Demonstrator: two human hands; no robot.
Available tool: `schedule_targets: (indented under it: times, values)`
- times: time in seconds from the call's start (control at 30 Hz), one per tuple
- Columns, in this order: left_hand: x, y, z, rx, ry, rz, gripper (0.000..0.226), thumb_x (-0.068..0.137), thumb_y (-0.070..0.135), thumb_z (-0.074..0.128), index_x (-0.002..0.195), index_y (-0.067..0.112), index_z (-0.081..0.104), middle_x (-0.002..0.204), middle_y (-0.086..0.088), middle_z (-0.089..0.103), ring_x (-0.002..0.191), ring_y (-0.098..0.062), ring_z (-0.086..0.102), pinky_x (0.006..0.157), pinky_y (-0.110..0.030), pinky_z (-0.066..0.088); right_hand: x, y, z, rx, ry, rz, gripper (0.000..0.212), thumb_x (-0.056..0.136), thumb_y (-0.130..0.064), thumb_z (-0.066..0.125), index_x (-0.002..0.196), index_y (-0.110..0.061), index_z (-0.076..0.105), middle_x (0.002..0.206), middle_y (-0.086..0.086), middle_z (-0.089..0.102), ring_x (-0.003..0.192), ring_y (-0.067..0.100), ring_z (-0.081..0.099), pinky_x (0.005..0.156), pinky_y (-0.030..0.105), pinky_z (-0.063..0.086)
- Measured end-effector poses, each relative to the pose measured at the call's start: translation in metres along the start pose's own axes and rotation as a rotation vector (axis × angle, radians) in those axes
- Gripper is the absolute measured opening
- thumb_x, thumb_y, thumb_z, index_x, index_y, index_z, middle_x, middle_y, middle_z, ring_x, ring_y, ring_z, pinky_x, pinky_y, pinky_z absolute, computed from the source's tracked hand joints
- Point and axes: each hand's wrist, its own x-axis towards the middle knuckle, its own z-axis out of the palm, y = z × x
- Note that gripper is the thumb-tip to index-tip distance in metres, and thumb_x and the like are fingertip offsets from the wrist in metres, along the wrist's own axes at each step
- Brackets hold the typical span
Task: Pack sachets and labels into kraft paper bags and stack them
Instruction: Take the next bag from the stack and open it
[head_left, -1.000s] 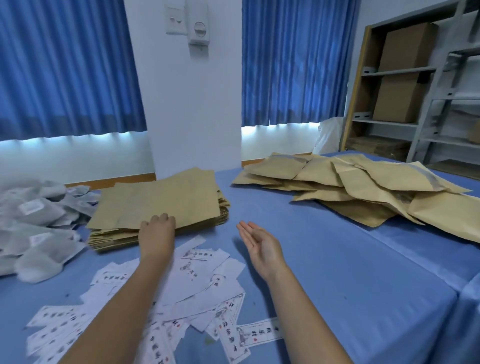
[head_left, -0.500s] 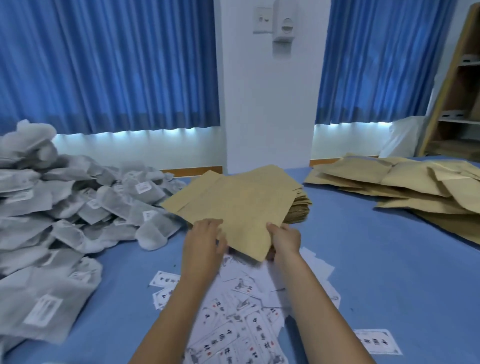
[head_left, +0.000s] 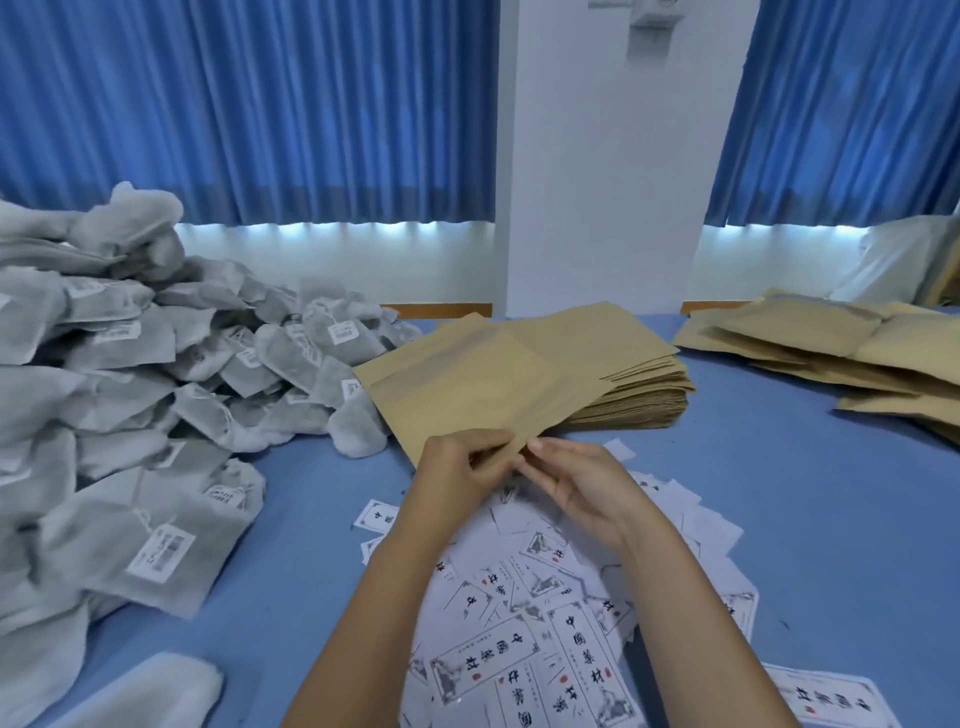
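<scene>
A heap of grey mesh sachets (head_left: 130, 389) with small white stickers covers the left side of the worktop (head_left: 779, 493), which is spread with a blue cloth; the heap rises highest at the left edge and slopes down toward the middle. One more sachet (head_left: 145, 691) lies at the near left corner. Behind the heap, pleated blue curtains (head_left: 249, 104) hang over a white wall, with daylight glowing under their hem.

In the middle, a stack of flat kraft bags (head_left: 639, 395) sits toward the far edge. Its top kraft bag (head_left: 483, 384) is skewed and juts over the stack's near left side. The left hand (head_left: 462, 478) pinches this bag's near corner with curled fingers, and the right hand (head_left: 582, 488) meets it at the same corner, thumb and fingertips nipping the paper. Under both forearms, white printed labels (head_left: 545, 623) lie scattered across the near middle of the cloth, overlapping one another.

A white pillar (head_left: 597, 182) stands behind the stack, with a wall fitting (head_left: 654, 26) at the top, partly cut off. Right of it hangs a second blue curtain (head_left: 841, 104). At the far right of the worktop, bulging kraft bags (head_left: 831, 348) lie in a loose overlapping pile, well apart from the flat stack, and a white sack (head_left: 904, 260) leans by the wall beyond them
</scene>
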Motion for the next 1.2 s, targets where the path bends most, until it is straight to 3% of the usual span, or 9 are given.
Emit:
schedule_targets:
  times: [0.23,0.37,0.43,0.53,0.67,0.8,0.97,1.1,1.2]
  values:
    - [-0.002,0.008,-0.009,-0.104,-0.039,-0.172,0.025,0.081,0.018,0.074,0.106,0.014,0.074,0.101,-0.006,0.073,0.092,-0.014,0.065,0.092,-0.03,0.048,0.0,0.006,0.003,0.002,0.013,-0.025,0.013,0.09,0.002,0.058,0.093,0.01,0.068,0.099,0.021,0.071,0.093,0.022,0.07,0.076,0.022,0.056]
    - [-0.002,0.002,-0.01,-0.101,-0.055,-0.164,0.021,0.084,0.02,0.072,0.104,0.017,0.075,0.105,0.007,0.072,0.095,0.01,0.061,0.082,-0.004,0.043,-0.001,0.005,0.003,0.005,0.011,-0.016,0.013,0.09,0.005,0.055,0.094,0.011,0.066,0.097,0.019,0.071,0.093,0.021,0.07,0.076,0.024,0.057]
    - [-0.003,0.003,-0.009,-0.034,-0.037,-0.106,0.016,0.087,0.017,0.068,0.101,0.018,0.076,0.102,0.008,0.073,0.09,0.012,0.062,0.078,-0.003,0.043,-0.002,0.004,0.004,-0.018,0.008,-0.002,0.014,0.09,0.006,0.054,0.096,0.01,0.066,0.099,0.019,0.071,0.095,0.022,0.07,0.079,0.025,0.057]
    - [-0.005,0.002,-0.004,0.178,0.02,0.086,0.018,0.088,0.009,0.062,0.092,0.016,0.078,0.086,0.004,0.074,0.076,-0.006,0.065,0.07,-0.019,0.049,-0.003,0.008,0.01,-0.058,0.041,-0.012,0.014,0.091,0.002,0.056,0.096,0.009,0.067,0.1,0.02,0.071,0.093,0.022,0.07,0.08,0.026,0.057]
    - [-0.004,0.003,0.003,0.362,0.126,0.221,0.014,0.084,0.0,0.061,0.078,0.003,0.073,0.071,-0.005,0.069,0.062,-0.019,0.059,0.061,-0.031,0.046,0.0,0.015,0.022,-0.136,0.165,-0.08,0.02,0.094,-0.005,0.053,0.084,0.002,0.069,0.086,0.015,0.073,0.078,0.019,0.07,0.069,0.023,0.057]
    - [-0.005,0.004,0.004,0.297,0.171,0.239,0.011,0.084,-0.003,0.061,0.078,0.0,0.07,0.075,-0.005,0.067,0.067,-0.019,0.06,0.065,-0.027,0.045,0.004,0.017,0.026,-0.204,0.23,-0.172,0.023,0.096,-0.003,0.048,0.079,-0.002,0.064,0.077,0.01,0.072,0.071,0.015,0.071,0.065,0.022,0.057]
    - [-0.002,0.006,0.011,0.325,0.106,0.169,0.021,0.082,0.001,0.065,0.102,-0.001,0.068,0.097,-0.014,0.067,0.089,-0.026,0.061,0.079,-0.028,0.043,0.005,0.024,0.025,-0.643,0.347,-0.291,0.025,0.095,-0.009,0.052,0.072,-0.007,0.062,0.064,0.006,0.064,0.064,0.016,0.06,0.072,0.039,0.052]
    - [-0.006,0.006,0.012,0.319,0.201,0.115,0.011,0.087,0.004,0.059,0.089,0.001,0.069,0.083,-0.011,0.068,0.076,-0.024,0.06,0.068,-0.026,0.042,0.001,0.026,0.036,-0.756,0.319,-0.359,0.023,0.096,-0.004,0.045,0.081,-0.009,0.061,0.074,0.002,0.066,0.059,-0.001,0.063,0.053,0.01,0.044]
    - [-0.008,0.008,0.012,0.233,0.29,0.022,0.012,0.087,0.01,0.061,0.078,0.005,0.067,0.07,0.001,0.062,0.063,-0.01,0.052,0.059,-0.011,0.035,0.002,0.029,0.041,-0.763,0.307,-0.341,0.02,0.099,-0.006,0.042,0.091,-0.002,0.06,0.085,0.007,0.065,0.051,-0.01,0.059,0.048,0.004,0.038]
